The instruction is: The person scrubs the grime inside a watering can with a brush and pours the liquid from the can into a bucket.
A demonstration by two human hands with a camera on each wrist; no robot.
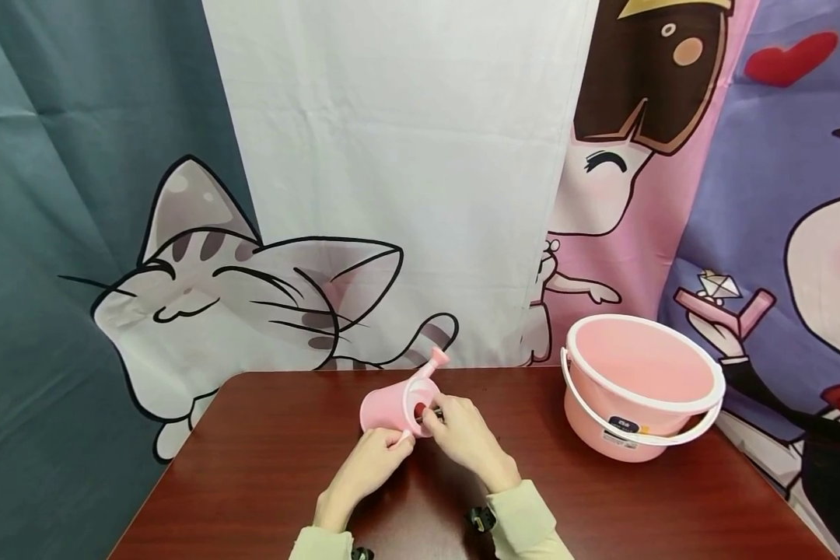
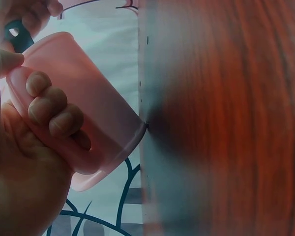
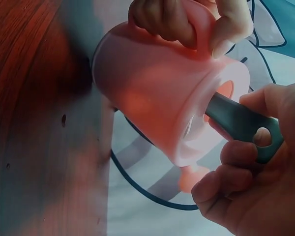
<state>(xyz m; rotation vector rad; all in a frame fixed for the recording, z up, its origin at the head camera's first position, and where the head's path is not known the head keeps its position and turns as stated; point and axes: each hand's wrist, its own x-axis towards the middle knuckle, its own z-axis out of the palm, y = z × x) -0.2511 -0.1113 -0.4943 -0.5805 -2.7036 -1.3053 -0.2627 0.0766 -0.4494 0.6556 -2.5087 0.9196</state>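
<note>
A pink watering can (image 1: pixel 383 408) is tipped over above the table, its opening facing right and its spout (image 1: pixel 430 365) pointing up and away. My left hand (image 1: pixel 369 465) grips the can's loop handle; in the left wrist view several fingers (image 2: pixel 65 118) curl through it. With my right hand (image 1: pixel 470 437) I hold a dark, flat handle (image 3: pixel 241 120) that has a hanging hole near its end. The front of this tool is inside the can's opening, so its kind is hidden. A bit of red shows by the opening in the head view.
A pink bucket (image 1: pixel 602 420) with a white rim and bail stands on the right of the brown wooden table (image 1: pixel 273 459). Behind the table hangs a cloth backdrop (image 1: pixel 406 155) printed with cartoon figures.
</note>
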